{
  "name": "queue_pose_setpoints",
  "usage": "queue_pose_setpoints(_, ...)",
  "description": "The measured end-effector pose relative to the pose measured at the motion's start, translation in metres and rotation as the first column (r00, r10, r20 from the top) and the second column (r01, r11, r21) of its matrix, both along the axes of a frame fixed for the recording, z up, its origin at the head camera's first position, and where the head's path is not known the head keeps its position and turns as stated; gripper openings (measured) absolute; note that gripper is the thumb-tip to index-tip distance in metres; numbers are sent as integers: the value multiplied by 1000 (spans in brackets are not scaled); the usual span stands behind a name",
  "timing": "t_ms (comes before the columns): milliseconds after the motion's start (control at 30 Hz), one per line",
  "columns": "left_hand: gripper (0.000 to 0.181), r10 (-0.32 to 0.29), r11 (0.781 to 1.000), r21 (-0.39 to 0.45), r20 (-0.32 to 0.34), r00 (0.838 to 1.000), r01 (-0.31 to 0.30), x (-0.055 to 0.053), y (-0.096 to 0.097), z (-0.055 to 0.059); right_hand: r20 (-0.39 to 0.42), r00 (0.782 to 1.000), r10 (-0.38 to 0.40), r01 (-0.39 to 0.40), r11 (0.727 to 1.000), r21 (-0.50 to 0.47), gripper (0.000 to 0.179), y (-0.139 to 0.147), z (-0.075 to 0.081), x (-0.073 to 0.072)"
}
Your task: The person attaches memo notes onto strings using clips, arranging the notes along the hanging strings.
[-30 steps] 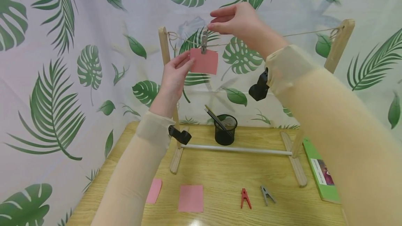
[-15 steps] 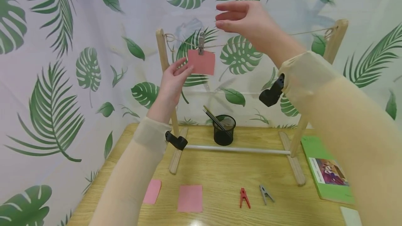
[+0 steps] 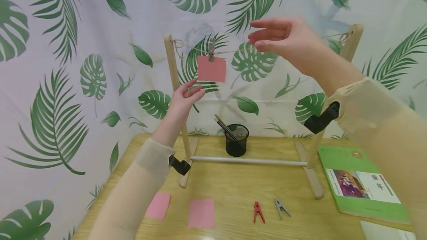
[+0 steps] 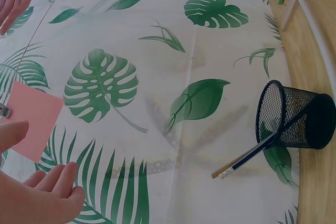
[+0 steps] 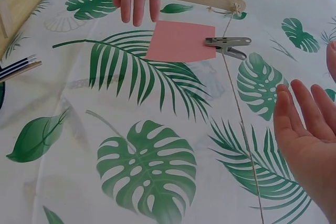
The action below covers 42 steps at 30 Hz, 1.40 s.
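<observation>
A pink paper note [image 3: 211,69] hangs from a thin string, held at its top edge by a grey clothespin [image 3: 211,49]. In the right wrist view the clothespin [image 5: 227,44] bites both the note [image 5: 182,42] and the string [image 5: 242,124]. My left hand [image 3: 182,101] is just below and left of the note, fingers relaxed and holding nothing. My right hand [image 3: 283,40] is off to the right of the clothespin, level with the string, fingers loosely extended with nothing between them. On the table lie a red clothespin [image 3: 258,212], a grey clothespin [image 3: 282,209] and two pink notes [image 3: 201,213].
The string spans two wooden posts [image 3: 172,66] joined low down by a white rod [image 3: 248,160]. Behind the rod stands a black mesh pencil cup [image 3: 236,144] with pencils. A green book [image 3: 363,184] lies at the right. A leaf-patterned cloth [image 3: 110,29] hangs behind.
My left hand has let go of the hanging note and dropped a little below it. My right hand has drawn away from the clothespin to the right. The note stays hanging.
</observation>
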<state>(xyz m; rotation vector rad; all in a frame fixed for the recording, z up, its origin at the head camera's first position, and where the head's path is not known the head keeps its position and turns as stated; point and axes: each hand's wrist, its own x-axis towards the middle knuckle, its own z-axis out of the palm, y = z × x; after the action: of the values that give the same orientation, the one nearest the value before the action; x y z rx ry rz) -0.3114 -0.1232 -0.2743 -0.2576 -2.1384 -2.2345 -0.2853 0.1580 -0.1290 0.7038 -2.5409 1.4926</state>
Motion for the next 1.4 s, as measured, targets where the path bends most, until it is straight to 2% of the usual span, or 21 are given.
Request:
queue_pose_setpoints(200,61,-29,993,-111,13,999,30,15,-10,-12,33,999,37,-38,999,23,55,14,-19,4)
queue_pose_setpoints(300,62,-57,989,-134,23,998,59,22,-13,-21,50,997,64,-64,998,9,55,22,-29,5)
queue_pose_setpoints(433,62,-71,985,-154,45,996,77,27,-16,-32,60,996,63,-66,996,58,54,32,-44,8)
queue_pose_setpoints(667,62,-63,971,-229,55,996,74,31,-24,-48,97,995,31,-44,990,136,53,48,-73,11)
queue_pose_setpoints(833,62,-89,959,-261,94,992,111,33,-26,-61,153,988,24,-46,989,139,54,58,-92,12)
queue_pose_setpoints(967,61,-107,956,-263,97,989,130,34,-27,-71,199,979,39,-65,990,125,55,65,-106,12)
queue_pose_setpoints(1067,61,-122,954,-261,116,986,149,36,-28,-80,223,974,49,-84,985,151,58,70,-118,13)
queue_pose_setpoints(1200,61,-137,945,-279,138,981,171,39,-28,-92,239,970,52,-97,979,182,61,78,-136,16)
queue_pose_setpoints(1400,61,-137,937,-301,153,979,178,46,-23,-109,259,964,55,-102,979,174,60,87,-162,20)
